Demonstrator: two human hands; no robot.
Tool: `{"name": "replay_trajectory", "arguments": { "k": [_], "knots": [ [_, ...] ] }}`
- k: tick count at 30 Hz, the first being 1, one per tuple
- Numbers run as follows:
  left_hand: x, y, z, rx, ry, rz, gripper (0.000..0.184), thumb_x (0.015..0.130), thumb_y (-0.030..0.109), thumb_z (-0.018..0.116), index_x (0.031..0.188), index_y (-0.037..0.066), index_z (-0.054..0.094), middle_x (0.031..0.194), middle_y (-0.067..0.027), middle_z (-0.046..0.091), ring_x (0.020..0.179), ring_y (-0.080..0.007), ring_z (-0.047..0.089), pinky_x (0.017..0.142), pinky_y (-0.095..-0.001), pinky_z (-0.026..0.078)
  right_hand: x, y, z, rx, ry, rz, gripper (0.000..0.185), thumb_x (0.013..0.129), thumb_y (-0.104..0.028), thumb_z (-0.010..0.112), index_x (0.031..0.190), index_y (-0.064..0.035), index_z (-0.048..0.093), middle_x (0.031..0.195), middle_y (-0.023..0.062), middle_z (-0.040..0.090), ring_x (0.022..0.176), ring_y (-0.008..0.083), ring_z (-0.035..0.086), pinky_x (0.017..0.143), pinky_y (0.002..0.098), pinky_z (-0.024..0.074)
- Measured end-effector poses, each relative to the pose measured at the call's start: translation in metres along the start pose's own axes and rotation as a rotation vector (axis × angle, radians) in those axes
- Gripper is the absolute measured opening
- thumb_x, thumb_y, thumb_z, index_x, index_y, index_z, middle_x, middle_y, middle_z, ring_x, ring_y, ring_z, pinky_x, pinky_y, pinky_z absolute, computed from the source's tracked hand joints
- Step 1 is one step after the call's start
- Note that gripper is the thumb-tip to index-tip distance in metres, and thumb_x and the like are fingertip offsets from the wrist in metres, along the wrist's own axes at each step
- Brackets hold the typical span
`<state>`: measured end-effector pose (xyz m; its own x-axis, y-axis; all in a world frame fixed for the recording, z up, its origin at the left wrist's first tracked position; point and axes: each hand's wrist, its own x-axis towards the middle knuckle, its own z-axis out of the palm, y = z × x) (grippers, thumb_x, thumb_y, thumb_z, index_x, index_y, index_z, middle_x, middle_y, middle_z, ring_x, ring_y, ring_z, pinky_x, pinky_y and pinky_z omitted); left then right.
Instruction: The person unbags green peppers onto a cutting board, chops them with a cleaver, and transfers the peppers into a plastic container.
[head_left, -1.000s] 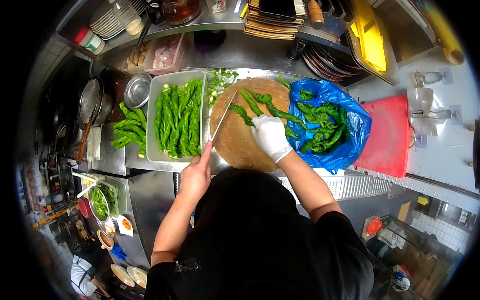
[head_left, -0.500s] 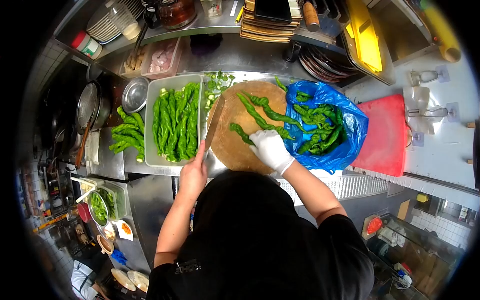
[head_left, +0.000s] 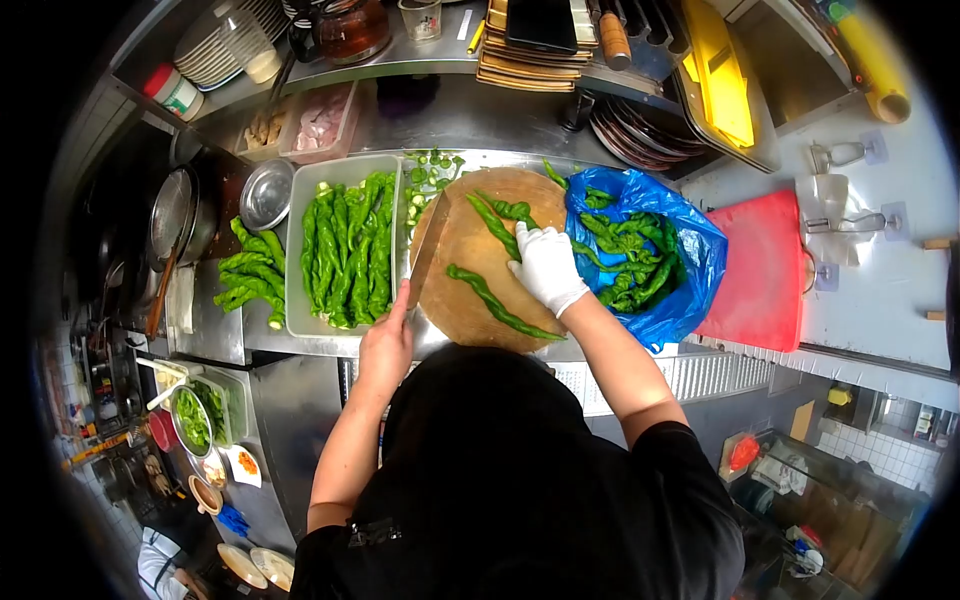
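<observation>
My left hand is bare and closed around the handle of a kitchen knife; its long blade lies along the left edge of a round wooden chopping board. My right hand, in a white glove, rests over the board with its fingers curled on a long green pepper. Another green pepper touches the glove's upper side. Below, one more pepper lies slanting on the wood. To the right, a blue plastic bag holds several green peppers.
Left of the board, a clear plastic tub holds rows of peppers, with more peppers beside it. Cut stem ends lie behind the board. A red cutting board is at right. Stacked trays sit on the shelf.
My right hand has moved up and away from the lower pepper, which now lies loose and shifted nearer me. It is now at the upper peppers. The knife has stayed in place.
</observation>
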<state>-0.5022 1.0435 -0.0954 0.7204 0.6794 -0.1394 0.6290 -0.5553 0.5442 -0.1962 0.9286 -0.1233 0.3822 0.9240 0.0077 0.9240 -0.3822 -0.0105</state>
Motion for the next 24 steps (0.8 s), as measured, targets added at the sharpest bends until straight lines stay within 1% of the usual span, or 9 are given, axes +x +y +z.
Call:
{"name": "replay_trajectory", "arguments": {
  "k": [3,8,10,12,13,16,18,21,24],
  "knots": [
    [0.0,0.001,0.003,-0.029,0.02,0.009,0.076,0.098,0.004,0.061,0.168,0.023,0.039,0.099,-0.0265,0.073,0.086,-0.0458,0.073,0.08,-0.056,0.058,0.003,0.001,0.021,0.002,0.053,-0.047,0.041,0.086,-0.024,0.074,0.12,-0.0019,0.073,0.094,0.0174,0.077,0.084,0.0365,0.074,0.075,0.0469,0.0573],
    [0.0,0.0,0.0,-0.048,0.016,-0.015,0.076,0.098,0.004,0.061,0.168,0.023,0.039,0.099,-0.0272,0.073,0.086,-0.0464,0.072,0.08,-0.0561,0.058,0.005,0.0,-0.044,0.531,-0.04,0.142,0.035,0.086,-0.025,0.072,0.112,-0.0016,0.072,0.094,0.0269,0.074,0.09,0.0418,0.074,0.085,0.0495,0.0592],
    [-0.001,-0.002,-0.001,-0.042,0.003,-0.028,0.077,0.098,0.004,0.062,0.168,0.023,0.039,0.099,-0.0275,0.073,0.086,-0.0469,0.072,0.08,-0.0562,0.058,0.006,0.006,-0.076,0.891,-0.079,0.16,0.038,0.089,-0.02,0.071,0.121,-0.0019,0.071,0.096,0.0218,0.076,0.09,0.0351,0.076,0.084,0.0466,0.0588],
    [0.001,0.001,-0.001,-0.049,0.005,-0.025,0.077,0.097,0.004,0.062,0.168,0.023,0.039,0.099,-0.0274,0.073,0.086,-0.0472,0.072,0.08,-0.0562,0.058,0.002,0.012,-0.095,1.41,-0.134,0.216,0.034,0.092,-0.003,0.065,0.125,-0.003,0.07,0.101,0.0026,0.071,0.094,0.0115,0.067,0.085,0.027,0.0529],
    [0.001,0.001,0.0,-0.066,0.013,-0.019,0.077,0.097,0.004,0.062,0.168,0.023,0.04,0.099,-0.0273,0.073,0.087,-0.0471,0.072,0.081,-0.0562,0.058,0.002,0.017,-0.101,1.472,-0.135,0.138,0.039,0.092,0.001,0.063,0.13,-0.0039,0.069,0.121,0.0032,0.072,0.113,0.0157,0.066,0.101,0.0294,0.0512],
    [0.0,-0.001,0.002,-0.1,0.028,-0.01,0.077,0.097,0.003,0.062,0.168,0.023,0.04,0.1,-0.027,0.073,0.087,-0.047,0.072,0.081,-0.056,0.058,0.001,0.025,-0.098,1.434,-0.113,-0.095,0.043,0.091,0.003,0.061,0.133,-0.0044,0.069,0.142,0.0101,0.068,0.132,0.0216,0.062,0.113,0.0327,0.0467],
    [0.0,-0.001,0.003,-0.103,0.029,-0.02,0.077,0.097,0.003,0.062,0.168,0.023,0.04,0.101,-0.0268,0.073,0.088,-0.0469,0.072,0.082,-0.0558,0.058,-0.002,0.034,-0.075,1.069,-0.119,-0.225,0.048,0.09,0.008,0.054,0.129,-0.0106,0.075,0.161,0.0168,0.055,0.144,0.0324,0.057,0.119,0.038,0.0438],
    [0.0,-0.001,0.001,-0.098,0.038,-0.009,0.076,0.097,0.003,0.063,0.167,0.024,0.041,0.1,-0.0272,0.073,0.087,-0.0468,0.072,0.081,-0.0556,0.058,-0.015,0.042,-0.015,0.9,-0.125,-0.184,0.047,0.09,0.007,0.054,0.128,-0.0106,0.076,0.152,0.018,0.062,0.139,0.0356,0.06,0.115,0.0395,0.0478],
    [0.001,-0.003,0.002,-0.074,0.006,-0.025,0.077,0.096,0.003,0.063,0.167,0.023,0.042,0.097,-0.0274,0.072,0.087,-0.0463,0.072,0.081,-0.0551,0.058,-0.029,0.012,-0.01,0.806,-0.042,0.02,0.037,0.099,-0.021,0.07,0.132,-0.0049,0.071,0.13,0.0229,0.072,0.118,0.0433,0.069,0.103,0.046,0.0555]
  ]
}}
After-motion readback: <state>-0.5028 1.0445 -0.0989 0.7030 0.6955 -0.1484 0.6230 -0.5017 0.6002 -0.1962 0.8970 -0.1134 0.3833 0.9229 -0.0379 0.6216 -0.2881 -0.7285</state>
